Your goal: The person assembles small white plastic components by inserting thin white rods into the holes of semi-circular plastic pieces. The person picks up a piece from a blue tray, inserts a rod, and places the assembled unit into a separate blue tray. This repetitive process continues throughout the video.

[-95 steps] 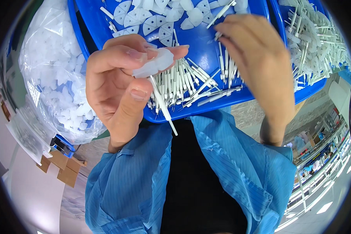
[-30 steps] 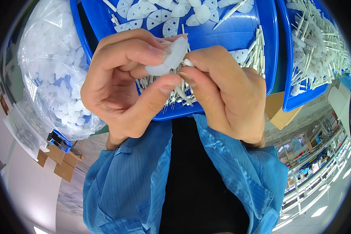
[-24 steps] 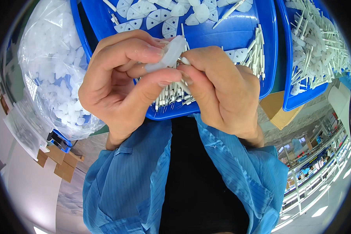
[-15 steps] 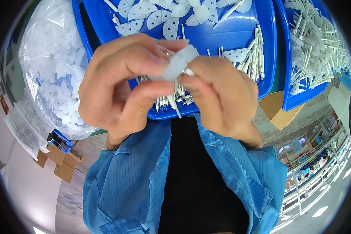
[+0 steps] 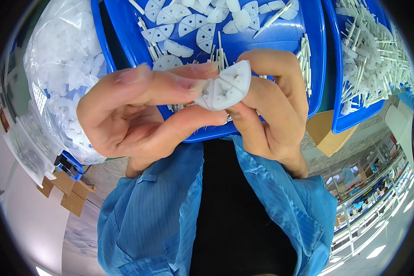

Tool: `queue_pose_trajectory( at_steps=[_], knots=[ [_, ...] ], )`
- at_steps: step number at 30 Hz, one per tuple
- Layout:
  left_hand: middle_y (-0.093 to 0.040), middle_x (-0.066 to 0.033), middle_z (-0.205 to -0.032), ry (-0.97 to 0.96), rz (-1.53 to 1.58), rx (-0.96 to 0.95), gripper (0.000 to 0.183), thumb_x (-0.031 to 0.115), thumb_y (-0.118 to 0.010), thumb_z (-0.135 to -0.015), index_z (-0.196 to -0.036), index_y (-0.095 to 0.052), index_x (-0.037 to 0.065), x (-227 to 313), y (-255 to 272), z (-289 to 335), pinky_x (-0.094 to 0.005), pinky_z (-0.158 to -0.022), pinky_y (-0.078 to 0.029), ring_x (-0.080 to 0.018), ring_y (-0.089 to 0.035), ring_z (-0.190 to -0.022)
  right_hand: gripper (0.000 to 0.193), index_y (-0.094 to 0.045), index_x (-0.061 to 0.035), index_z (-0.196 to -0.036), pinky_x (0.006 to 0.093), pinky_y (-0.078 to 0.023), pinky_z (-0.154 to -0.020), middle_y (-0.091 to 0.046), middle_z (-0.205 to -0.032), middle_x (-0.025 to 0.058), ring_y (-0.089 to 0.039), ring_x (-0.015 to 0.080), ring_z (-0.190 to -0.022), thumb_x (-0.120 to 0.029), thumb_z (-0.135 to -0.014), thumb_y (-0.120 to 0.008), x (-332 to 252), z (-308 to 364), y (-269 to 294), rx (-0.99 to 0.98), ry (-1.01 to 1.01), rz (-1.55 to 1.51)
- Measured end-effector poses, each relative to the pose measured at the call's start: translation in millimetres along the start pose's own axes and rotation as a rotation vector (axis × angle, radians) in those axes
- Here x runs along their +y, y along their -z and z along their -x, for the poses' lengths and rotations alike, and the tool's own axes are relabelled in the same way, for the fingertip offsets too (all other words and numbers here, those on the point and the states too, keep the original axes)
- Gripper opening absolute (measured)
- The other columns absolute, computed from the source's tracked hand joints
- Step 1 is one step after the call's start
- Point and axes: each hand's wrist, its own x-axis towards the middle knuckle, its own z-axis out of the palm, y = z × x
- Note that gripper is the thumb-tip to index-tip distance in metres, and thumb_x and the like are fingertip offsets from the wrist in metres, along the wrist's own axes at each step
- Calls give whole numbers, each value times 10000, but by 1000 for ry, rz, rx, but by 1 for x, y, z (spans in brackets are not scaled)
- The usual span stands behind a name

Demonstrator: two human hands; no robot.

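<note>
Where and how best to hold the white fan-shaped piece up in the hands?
I'd pinch the left end of the white fan-shaped piece, coming from the left. Its holed face is turned toward the camera, so gripping at that end should leave most holes uncovered. The left hand pinches there; the right hand is at the opposite side.

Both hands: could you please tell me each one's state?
Left hand: closed, holding the white fan-shaped piece.
Right hand: closed at that piece's edge, grip partly hidden.

Hands (image 5: pixel 273 108) over tray (image 5: pixel 273 43), bag (image 5: pixel 62 69) left
</note>
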Motion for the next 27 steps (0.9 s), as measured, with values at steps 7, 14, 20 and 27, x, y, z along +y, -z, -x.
queue_pose_trajectory(
  at_steps=[7, 14, 20, 27],
  knots=[
    [-615, -39, -822, -5, 192, -53, 871, 14, -879, -557, -1304, -434, 55, -4, 5, 0, -385, -773, -618, -291, -707, -841, 239, -680, 2, -936, 327, -463, -692, -591, -991, 168, -572, 254, -861, -106, -731, -735, 4, 0, 0, 8, 86, 11],
    [-624, -73, -893, 126, 188, 10, 918, -72, -834, -606, -1383, -356, 29, 3, -3, -3, -399, -800, -609, -342, -695, -895, 240, -692, 20, -914, 323, -457, -688, -583, -984, 169, -564, 248, -855, -93, -706, -734, 7, 0, 8, -53, 45, 37],
    [-635, -138, -966, -22, 13, -152, 891, -87, -807, -637, -1385, -343, 53, 3, 7, -5, -461, -841, -583, -388, -674, -930, 250, -693, 26, -916, 334, -453, -715, -584, -987, 162, -559, 256, -861, -90, -697, -730, 5, -3, 12, -78, 33, 84],
    [-629, -236, -1050, -270, -223, -357, 823, -127, -731, -713, -1389, -303, 67, 1, 15, 6, -543, -891, -526, -521, -595, -1038, 277, -691, -6, -926, 364, -444, -763, -590, -1000, 150, -548, 281, -900, -78, -662, -735, 1, -3, 12, -83, 35, 196]
  ],
)
